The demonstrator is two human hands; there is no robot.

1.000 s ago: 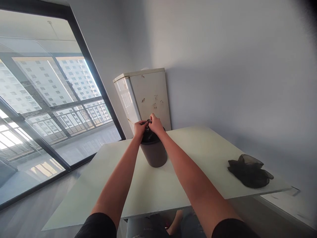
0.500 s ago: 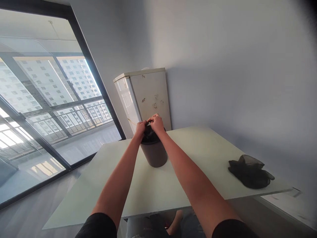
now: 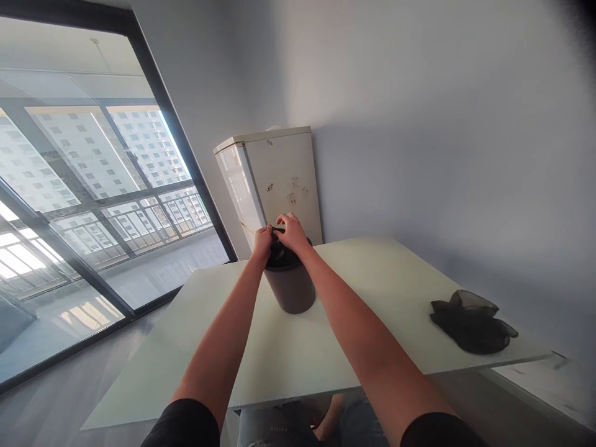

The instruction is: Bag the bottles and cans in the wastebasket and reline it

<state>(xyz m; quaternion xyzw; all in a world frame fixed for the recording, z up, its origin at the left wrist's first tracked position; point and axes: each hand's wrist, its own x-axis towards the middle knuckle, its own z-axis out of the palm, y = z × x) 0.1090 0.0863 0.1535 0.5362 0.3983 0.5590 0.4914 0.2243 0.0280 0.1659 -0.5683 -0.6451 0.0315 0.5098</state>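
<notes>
A dark brown trash bin [image 3: 291, 288] stands upright on the pale green table, with a black garbage bag [image 3: 280, 254] inside its mouth. Over the far side of the rim, my left hand [image 3: 263, 241] is closed on the gathered top of the bag. My right hand [image 3: 293, 233] pinches the same black plastic just to the right, its fingers bent. The two hands almost touch, and the exact grip of the fingertips is partly hidden. On the table's right lies a crumpled sheer black bag [image 3: 472, 323], apart from both hands.
The glass-topped table [image 3: 372, 273] stretches to both sides of the bin. Behind it a white refrigerator [image 3: 284, 180] with worn marks stands by the grey wall [image 3: 419, 155]. A dark-framed sliding glass door [image 3: 162, 81] is on the left.
My right hand has shifted slightly left and its fingers have changed their bend at the bag's top. My left hand has moved very little. The bin stays in place.
</notes>
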